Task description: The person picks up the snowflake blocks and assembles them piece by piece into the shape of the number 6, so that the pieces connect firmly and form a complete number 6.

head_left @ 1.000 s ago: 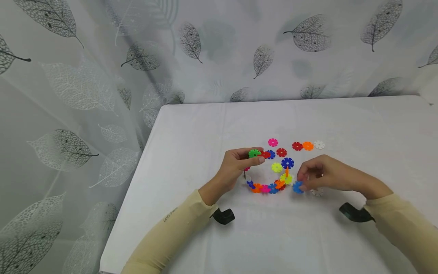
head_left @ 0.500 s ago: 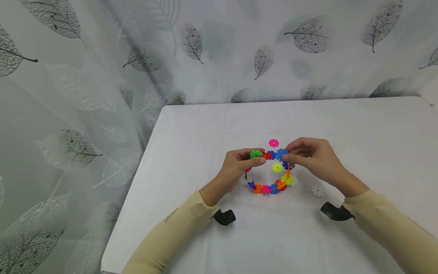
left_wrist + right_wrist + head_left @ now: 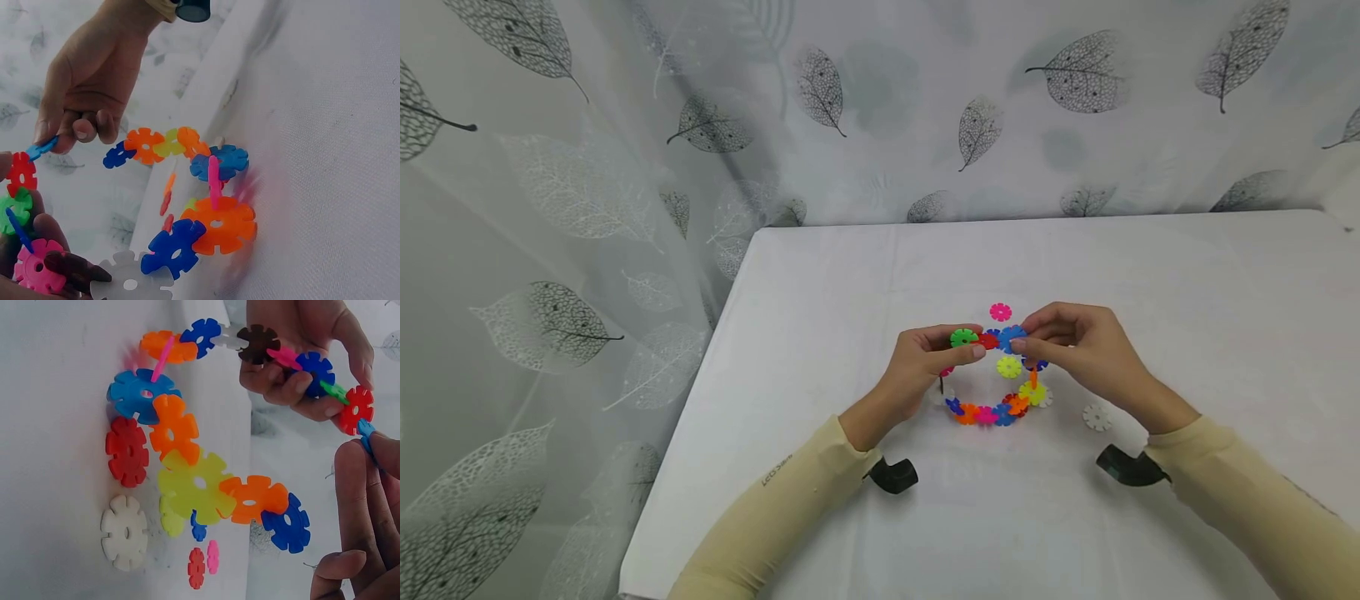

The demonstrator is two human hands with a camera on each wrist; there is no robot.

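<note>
Bright plastic snowflake discs, slotted edge into edge, make up the chain [image 3: 992,392] that stands as a near-complete ring on the white table [image 3: 1150,275], its lower arc resting on the cloth and its upper ends lifted between my two hands. My left hand [image 3: 925,362] pinches the left end, thumb and fingers curled on the green disc [image 3: 961,337] and the red disc [image 3: 987,340] next to it; I judge this steadies the ring so a slot faces the other hand. My right hand [image 3: 1078,346] pinches a light blue disc [image 3: 1011,336] edge-on, fingers clamped together on it, its rim touching the red one, which I read as lining notch to notch. In the right wrist view the blue piece [image 3: 367,434] shows only as a sliver at my fingertips [image 3: 353,462].

Loose pieces lie about: a yellow-green disc [image 3: 1008,367] inside the ring, a pink disc [image 3: 1000,312] just behind the hands, a white disc [image 3: 1097,417] to the right near my wrist.

The left sleeve [image 3: 775,500] carries small dark lettering; it seems to begin "Let's", the rest too small to read.
</note>
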